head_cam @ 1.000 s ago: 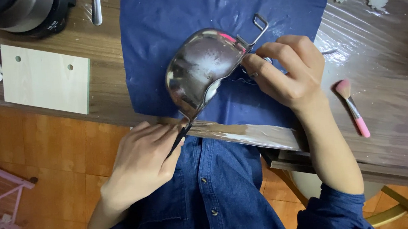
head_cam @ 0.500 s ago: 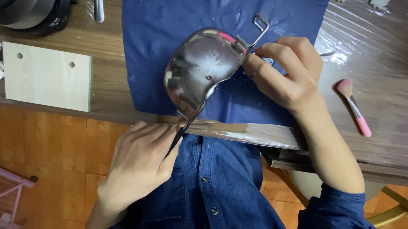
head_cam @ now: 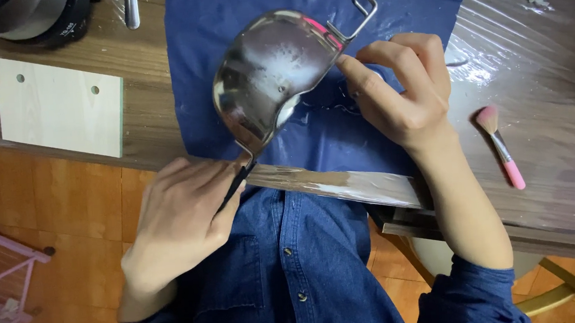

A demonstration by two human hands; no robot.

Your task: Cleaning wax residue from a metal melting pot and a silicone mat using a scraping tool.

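- Wooden worktop (head_cam: 162, 134) over orange tile floor; blue cloth (head_cam: 327, 138) laid across the middle, clear plastic film (head_cam: 547, 73) covering the right part.
- Steel pot (head_cam: 271, 81) held tilted on its side above the cloth, shiny underside toward the camera, wire hook (head_cam: 364, 2) at the far rim.
- Left hand (head_cam: 183, 221) closed round the dark handle (head_cam: 235, 186) at the near worktop edge — fingers wrapped tight.
- Right hand (head_cam: 401, 91) at the pot's right rim, fingers curled against it; full grip or just steadying, cannot tell.
- Handling, my read: rigid thin metal, light, wet-looking white residue so likely slippery. Handle is the safe hold; the rim gives less purchase.
- Room: wooden board (head_cam: 61, 111) to the left, pink brush (head_cam: 501, 144) to the right, both well apart. Near edge is just beside the handle — little margin there.
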